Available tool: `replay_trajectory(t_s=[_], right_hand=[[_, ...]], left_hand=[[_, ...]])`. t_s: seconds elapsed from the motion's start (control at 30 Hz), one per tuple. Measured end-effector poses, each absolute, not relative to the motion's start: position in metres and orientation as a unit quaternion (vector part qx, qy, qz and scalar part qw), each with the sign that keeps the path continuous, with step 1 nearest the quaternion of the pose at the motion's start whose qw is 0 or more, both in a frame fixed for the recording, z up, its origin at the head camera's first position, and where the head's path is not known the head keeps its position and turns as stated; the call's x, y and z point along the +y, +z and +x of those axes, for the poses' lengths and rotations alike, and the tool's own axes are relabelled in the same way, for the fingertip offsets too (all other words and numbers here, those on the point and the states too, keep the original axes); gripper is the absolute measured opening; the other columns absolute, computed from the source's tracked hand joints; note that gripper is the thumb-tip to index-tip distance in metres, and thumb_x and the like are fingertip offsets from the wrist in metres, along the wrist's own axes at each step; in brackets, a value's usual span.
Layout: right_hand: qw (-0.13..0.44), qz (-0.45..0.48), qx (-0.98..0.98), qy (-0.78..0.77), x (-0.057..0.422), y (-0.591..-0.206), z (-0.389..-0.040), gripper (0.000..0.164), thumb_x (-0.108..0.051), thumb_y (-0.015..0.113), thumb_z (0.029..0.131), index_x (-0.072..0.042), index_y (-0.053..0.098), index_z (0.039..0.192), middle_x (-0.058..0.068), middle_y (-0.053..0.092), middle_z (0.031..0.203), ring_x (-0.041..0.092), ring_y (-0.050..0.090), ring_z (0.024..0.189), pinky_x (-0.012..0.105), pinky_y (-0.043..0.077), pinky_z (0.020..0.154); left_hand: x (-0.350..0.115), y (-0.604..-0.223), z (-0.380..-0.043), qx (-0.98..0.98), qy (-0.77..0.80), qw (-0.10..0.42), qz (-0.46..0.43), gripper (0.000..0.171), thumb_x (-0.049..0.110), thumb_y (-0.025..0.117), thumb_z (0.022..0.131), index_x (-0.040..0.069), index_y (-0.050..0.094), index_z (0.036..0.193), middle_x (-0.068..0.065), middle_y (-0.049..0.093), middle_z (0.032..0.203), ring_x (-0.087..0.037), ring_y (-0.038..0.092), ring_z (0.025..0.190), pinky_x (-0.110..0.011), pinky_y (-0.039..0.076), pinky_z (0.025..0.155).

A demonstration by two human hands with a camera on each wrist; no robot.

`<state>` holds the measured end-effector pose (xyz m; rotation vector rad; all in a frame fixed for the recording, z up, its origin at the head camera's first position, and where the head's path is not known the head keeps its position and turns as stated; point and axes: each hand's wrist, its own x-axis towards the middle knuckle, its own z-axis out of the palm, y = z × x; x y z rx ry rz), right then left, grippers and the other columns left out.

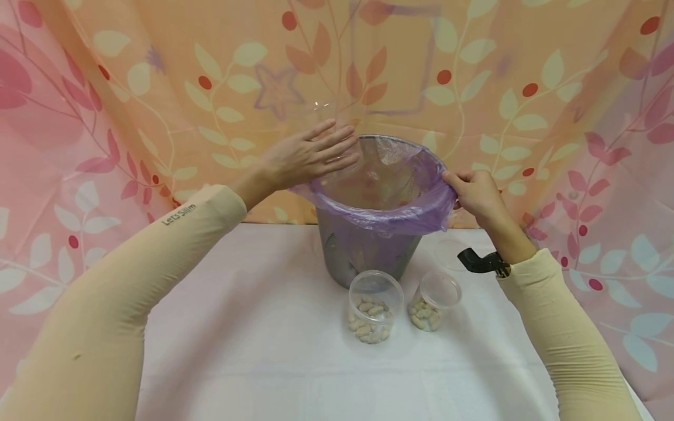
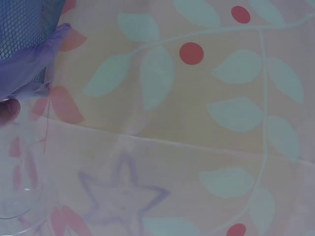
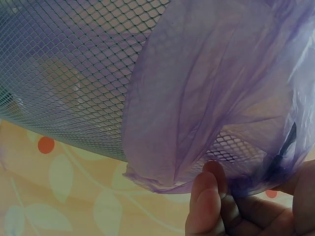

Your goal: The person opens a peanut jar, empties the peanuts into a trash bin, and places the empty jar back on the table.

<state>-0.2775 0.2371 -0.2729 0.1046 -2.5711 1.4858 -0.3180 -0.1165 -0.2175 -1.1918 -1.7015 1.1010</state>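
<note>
Curtained booth, rm type unclear: leaf-print curtains (image 1: 400,64) 3 sides, white tbl (image 1: 263,351).

Leaf-patterned pink and orange curtains (image 1: 221,52) behind and beside a white tabletop (image 1: 253,351)

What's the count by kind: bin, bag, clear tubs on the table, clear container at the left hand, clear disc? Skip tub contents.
Mesh bin: 1
Purple bag: 1
Clear tubs on the table: 2
Clear container at the left hand: 1
Clear disc: 1
Total: 6
</note>
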Motion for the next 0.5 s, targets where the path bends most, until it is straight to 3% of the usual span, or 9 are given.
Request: replay_trajectory(t_s=[0.5], right_hand=[[0.081,0.034,-0.865,0.493,0.2367,-0.2714,-0.2787,0.047,-0.030,0.054,0.099,0.014,0.063,0.111,-0.017,0.056,0.057,-0.001,0.054,0.052,0.018,0.052,0.051]], left_hand=[[-0.1195,-0.2178,-0.3189,-0.691,0.397,0.394,-0.458,0.076,0.002,0.063,0.090,0.018,0.025,0.154,-0.010,0.031,0.158,-0.027,0.030,0.147,-0.044,0.024,0.121]])
